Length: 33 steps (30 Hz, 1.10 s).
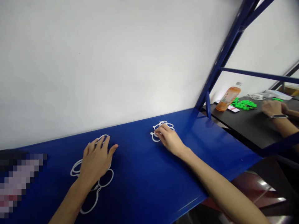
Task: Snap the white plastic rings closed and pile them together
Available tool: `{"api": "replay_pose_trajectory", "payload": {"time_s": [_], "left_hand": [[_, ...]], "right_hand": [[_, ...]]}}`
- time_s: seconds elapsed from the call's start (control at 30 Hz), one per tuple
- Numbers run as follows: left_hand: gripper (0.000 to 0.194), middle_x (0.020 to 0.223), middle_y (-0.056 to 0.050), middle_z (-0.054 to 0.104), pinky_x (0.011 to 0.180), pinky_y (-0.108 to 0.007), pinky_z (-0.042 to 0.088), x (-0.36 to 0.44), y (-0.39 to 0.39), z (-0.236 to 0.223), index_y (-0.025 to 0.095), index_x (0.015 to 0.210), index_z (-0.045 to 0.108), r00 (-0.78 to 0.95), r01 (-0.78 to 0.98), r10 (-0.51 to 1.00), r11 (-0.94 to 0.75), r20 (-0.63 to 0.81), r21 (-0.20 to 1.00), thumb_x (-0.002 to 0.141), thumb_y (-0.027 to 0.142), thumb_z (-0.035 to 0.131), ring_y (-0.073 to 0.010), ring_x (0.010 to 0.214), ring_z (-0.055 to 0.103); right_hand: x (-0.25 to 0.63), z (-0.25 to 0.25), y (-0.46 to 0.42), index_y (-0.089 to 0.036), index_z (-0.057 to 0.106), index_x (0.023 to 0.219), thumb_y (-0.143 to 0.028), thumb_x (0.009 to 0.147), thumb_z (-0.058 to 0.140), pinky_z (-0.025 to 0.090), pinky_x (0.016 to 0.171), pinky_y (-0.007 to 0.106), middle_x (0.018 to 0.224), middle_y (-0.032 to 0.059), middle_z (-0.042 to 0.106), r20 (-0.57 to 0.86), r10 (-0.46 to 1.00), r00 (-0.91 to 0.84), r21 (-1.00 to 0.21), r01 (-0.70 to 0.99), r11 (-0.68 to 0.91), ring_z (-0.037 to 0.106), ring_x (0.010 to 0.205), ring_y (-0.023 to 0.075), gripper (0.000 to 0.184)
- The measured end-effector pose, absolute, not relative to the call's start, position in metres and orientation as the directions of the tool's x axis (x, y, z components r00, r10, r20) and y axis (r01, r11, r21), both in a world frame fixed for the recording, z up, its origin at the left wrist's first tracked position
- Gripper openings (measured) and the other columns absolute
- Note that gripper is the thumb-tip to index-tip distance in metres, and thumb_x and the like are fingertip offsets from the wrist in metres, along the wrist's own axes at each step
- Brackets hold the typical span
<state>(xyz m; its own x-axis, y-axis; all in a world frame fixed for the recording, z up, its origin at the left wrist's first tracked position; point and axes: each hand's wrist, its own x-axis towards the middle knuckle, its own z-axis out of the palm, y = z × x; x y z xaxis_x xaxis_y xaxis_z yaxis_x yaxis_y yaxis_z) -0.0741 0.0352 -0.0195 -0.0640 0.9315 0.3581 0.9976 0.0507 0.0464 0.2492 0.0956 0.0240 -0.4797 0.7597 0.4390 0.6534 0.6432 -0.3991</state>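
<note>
My left hand (95,161) is spread out flat over several thin white rings (113,176) joined in a loose cluster on the blue tabletop (135,174). Its palm and fingers cover the middle of that cluster, while loops show around it. Farther right, near the wall, lies a smaller group of white rings (156,141) with little knobs on them. The fingers of my right hand (169,138) are bent and pinched together at these rings, apparently on one of them; the fingertips partly hide the contact.
A white wall (116,62) rises behind the table, and a blue metal frame (219,62) stands at its right end. Beyond it, a black table (247,127) holds a drink bottle (229,98), a phone (233,109) and green pieces (245,104), beside another person's hands (273,108). A blurred-out object (21,183) lies far left.
</note>
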Motion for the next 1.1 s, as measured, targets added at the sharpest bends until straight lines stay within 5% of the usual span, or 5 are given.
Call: {"api": "replay_pose_trajectory", "payload": {"time_s": [0.27,0.57,0.87,1.0,1.1], "left_hand": [[0.037,0.105,-0.006,0.075,0.111,-0.052,0.034,-0.055,0.030,-0.012,0.026,0.117,0.067,0.192,0.961,0.918,-0.248,0.346,0.125,0.096,0.048,0.046,-0.0279,0.113,0.059],[0.034,0.106,-0.008,0.067,0.091,-0.046,0.044,-0.050,0.024,-0.011,0.024,0.103,0.071,0.218,0.964,0.916,-0.255,0.338,0.070,0.094,0.048,0.048,-0.0288,0.101,0.057],[0.033,0.096,-0.007,0.065,0.088,-0.042,0.046,-0.049,0.022,-0.002,0.024,0.098,0.070,0.287,0.930,0.822,-0.362,0.492,0.064,0.100,0.042,0.042,-0.0240,0.090,0.057],[0.024,0.083,-0.002,0.069,0.084,-0.037,0.045,-0.034,0.015,0.005,0.023,0.099,0.069,0.374,0.871,0.744,-0.487,0.554,0.066,0.100,0.035,0.048,-0.0198,0.081,0.059],[0.019,0.084,0.000,0.073,0.080,-0.033,0.044,-0.014,0.008,0.009,0.023,0.100,0.070,0.503,0.793,0.657,-0.610,0.561,0.003,0.100,0.024,0.050,-0.0173,0.079,0.060]], "right_hand": [[0.299,0.044,0.126,-0.021,0.066,0.105,-0.019,0.097,0.052,0.047,0.071,0.026,0.106,0.0070,0.067,0.328,0.917,-0.226,-0.180,0.938,0.296,0.061,0.100,0.0213,0.016],[0.303,0.042,0.128,-0.019,0.066,0.105,-0.015,0.096,0.052,0.043,0.074,0.024,0.107,0.0065,0.067,0.149,0.936,-0.320,-0.202,0.916,0.345,0.064,0.089,0.0173,0.018],[0.298,0.043,0.122,-0.016,0.065,0.110,-0.019,0.096,0.057,0.048,0.084,0.031,0.108,0.0108,0.065,0.281,0.895,-0.346,-0.191,0.894,0.405,0.062,0.098,0.0226,0.017],[0.275,0.046,0.103,-0.018,0.064,0.106,-0.022,0.100,0.053,0.050,0.086,0.033,0.103,0.0084,0.068,0.432,0.804,-0.409,-0.362,0.738,0.570,0.063,0.096,0.0205,0.014],[0.248,0.037,0.081,-0.019,0.063,0.108,-0.032,0.099,0.058,0.051,0.075,0.027,0.093,0.0030,0.071,0.367,0.776,-0.513,-0.616,0.491,0.616,0.065,0.079,0.0148,0.017]]}}
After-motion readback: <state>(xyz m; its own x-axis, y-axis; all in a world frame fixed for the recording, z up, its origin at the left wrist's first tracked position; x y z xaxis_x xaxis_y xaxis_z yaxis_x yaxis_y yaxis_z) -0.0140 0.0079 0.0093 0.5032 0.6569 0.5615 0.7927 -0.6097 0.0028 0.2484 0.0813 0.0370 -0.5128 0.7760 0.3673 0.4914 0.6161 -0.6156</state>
